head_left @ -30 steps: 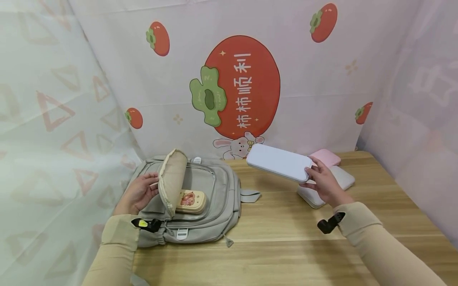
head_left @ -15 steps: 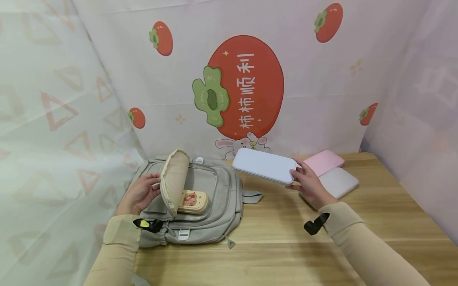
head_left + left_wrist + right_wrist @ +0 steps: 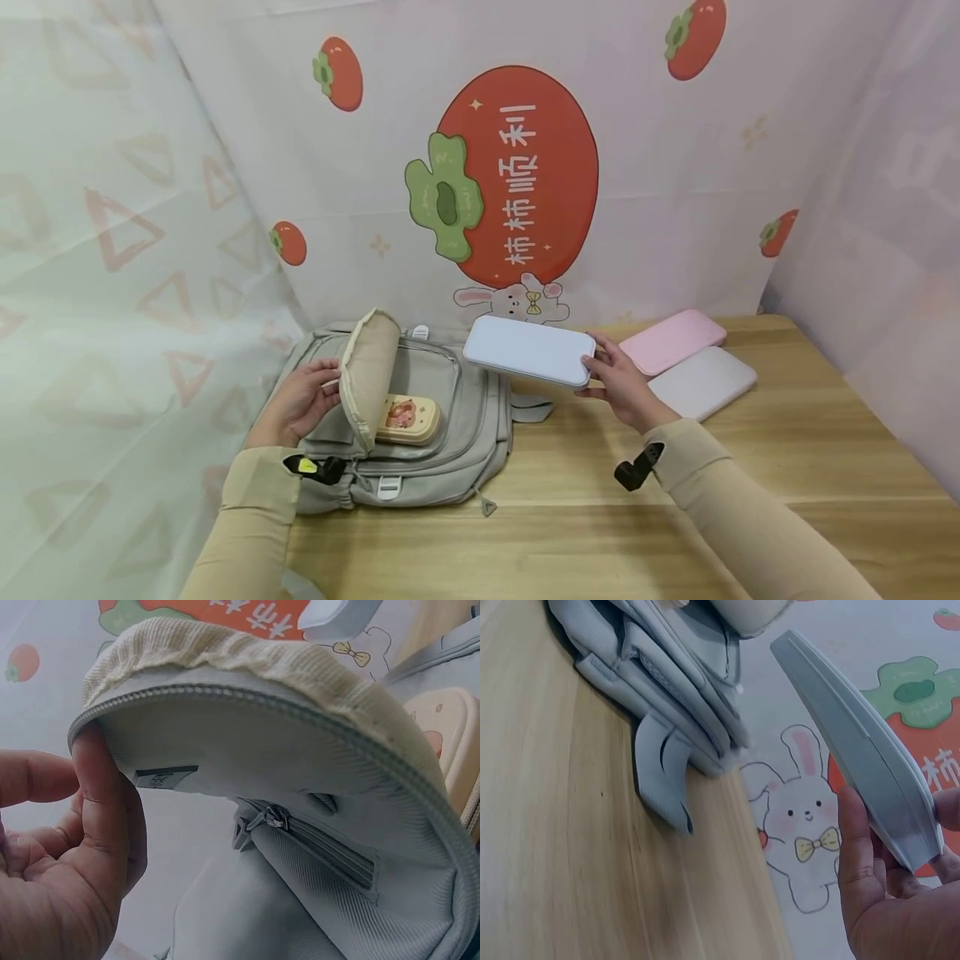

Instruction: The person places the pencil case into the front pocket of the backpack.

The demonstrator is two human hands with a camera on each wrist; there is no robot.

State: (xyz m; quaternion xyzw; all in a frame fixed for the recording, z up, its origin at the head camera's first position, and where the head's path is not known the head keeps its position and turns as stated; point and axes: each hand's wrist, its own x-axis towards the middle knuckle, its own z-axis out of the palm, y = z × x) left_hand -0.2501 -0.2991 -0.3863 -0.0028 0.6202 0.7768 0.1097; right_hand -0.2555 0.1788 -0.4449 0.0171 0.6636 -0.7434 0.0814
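One packing step seems in hand: right hand [image 3: 624, 385] pinches pale-blue case [image 3: 527, 350], needing lowering inside; relaxed left hand [image 3: 302, 403] props backpack flap [image 3: 372, 367].

the backpack [image 3: 468, 408] is matt, finely ribbed cloth; its flap [image 3: 371, 375] has a puckered cloth edge. the zip pull [image 3: 276, 817] looks metal. the white case [image 3: 528, 350] seems smooth, plastic-like; the table [image 3: 562, 533], smooth grained wood; the backdrop [image 3: 378, 192], creased cloth.
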